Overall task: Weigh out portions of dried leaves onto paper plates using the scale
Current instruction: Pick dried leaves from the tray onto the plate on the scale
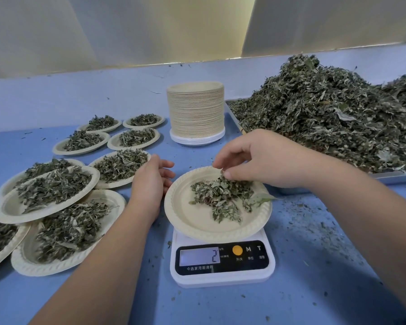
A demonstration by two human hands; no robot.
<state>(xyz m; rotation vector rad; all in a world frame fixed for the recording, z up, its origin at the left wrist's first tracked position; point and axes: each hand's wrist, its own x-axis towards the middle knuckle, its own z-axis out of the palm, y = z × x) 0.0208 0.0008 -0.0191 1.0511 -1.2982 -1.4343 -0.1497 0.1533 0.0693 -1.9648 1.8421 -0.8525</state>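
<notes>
Blue table (338, 289), smooth, sprinkled with green crumbs, thickest to the right of the scale. Behind it, a pale wall (150, 31) of cream and grey panels, meeting the table's far edge.

Near the front middle, a white kitchen scale (222, 261) with a black face, an orange button and a lit display (199, 256) reading 2. On top of the scale, a cream paper plate (192, 221), bearing a small pile of dried leaves (223, 195) toward its far right side.

Above the plate's far rim, the right hand (251, 158), fingers curled downward, fingertips pinching a tuft at the top of that pile. Just beside the plate's left rim, the left hand (150, 181), fingers loosely curled, holding nothing; touching the rim or not, impossible to tell.

To the left, several filled plates (54, 186), some overlapping, spread from the near edge toward the back. Behind the scale, a tall stack of empty plates (196, 109), cream ones over a few white ones. At right, a metal tray (394, 178) heaped high with a big mound of loose leaves (326, 118).
</notes>
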